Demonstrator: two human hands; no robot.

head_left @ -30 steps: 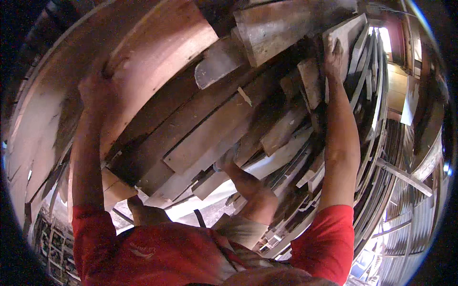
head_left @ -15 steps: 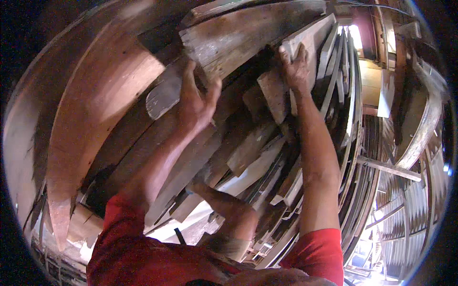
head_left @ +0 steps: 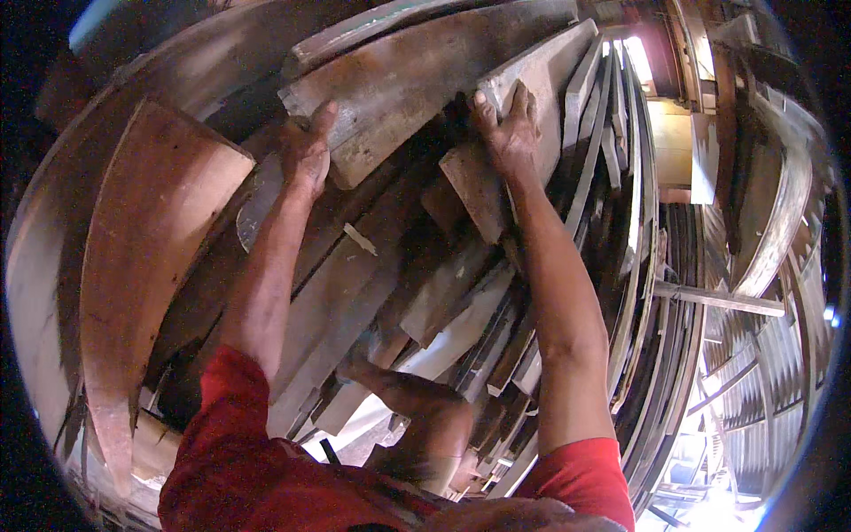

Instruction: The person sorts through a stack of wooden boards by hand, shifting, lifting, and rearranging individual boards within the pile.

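My left hand (head_left: 308, 152) is closed on the lower left end of a wide, weathered plank (head_left: 417, 75), its thumb on the broad face and its other fingers mostly hidden. To the right, my right hand (head_left: 511, 133) grips the end of a paler grey board (head_left: 554, 75), fingers spread over its face. Both arms reach up and forward. Just below my right hand, a shorter brown board end (head_left: 479, 191) sticks out. A rounded grey board end (head_left: 251, 213) shows beside my left forearm.
A large curved brown wooden piece (head_left: 151, 213) stands at the left. Stacked long boards (head_left: 620, 257) run down the right side, with a crosswise wooden bar (head_left: 722, 299) beyond them. Corrugated sheeting (head_left: 771, 390) is at the far right. My bent leg (head_left: 434, 417) is below, among boards.
My left hand has shifted from spread fingers under the wide plank's corner to a grip around its end. The planks and my right hand appear farther left; the view has also shifted.
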